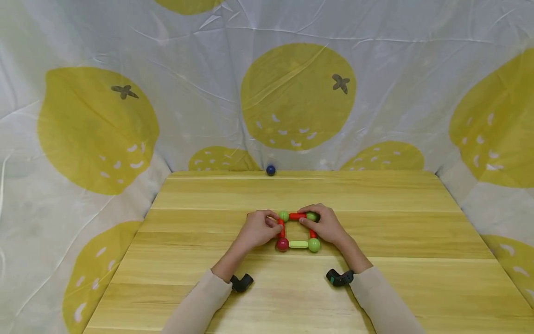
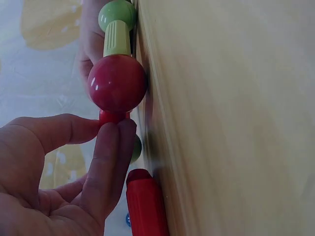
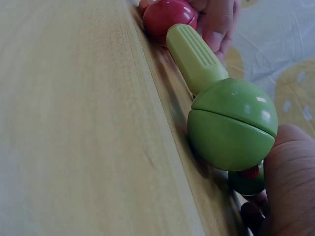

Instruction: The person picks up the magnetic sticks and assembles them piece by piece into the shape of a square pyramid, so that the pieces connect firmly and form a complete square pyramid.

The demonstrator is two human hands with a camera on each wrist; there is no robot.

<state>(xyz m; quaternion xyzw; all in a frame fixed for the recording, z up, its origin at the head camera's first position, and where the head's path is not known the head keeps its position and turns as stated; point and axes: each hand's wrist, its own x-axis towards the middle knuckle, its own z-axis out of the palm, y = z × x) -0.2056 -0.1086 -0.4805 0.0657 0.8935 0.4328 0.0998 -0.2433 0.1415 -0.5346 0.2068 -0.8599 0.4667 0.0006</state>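
A square frame of sticks and balls lies on the table. Its near side is a yellow-green stick [image 1: 298, 244] between a dark red ball [image 1: 282, 244] and a near green ball [image 1: 314, 245]. My left hand [image 1: 259, 228] pinches the left red stick [image 1: 281, 229] between thumb and fingertips, just beyond the dark red ball. The far red stick [image 1: 297, 216] joins a far left green ball [image 1: 283, 215] to a far right green ball [image 1: 311, 216]. My right hand [image 1: 328, 227] grips that far right ball, partly covering it and the right red stick [image 1: 313, 234].
A loose red stick [image 2: 146, 204] lies beside my left hand, mostly hidden behind it in the head view. At the wooden table's [image 1: 375, 195] far edge sits a blue ball [image 1: 270, 170]. Lemon-printed cloth [image 1: 200, 93] hangs behind and at both sides.
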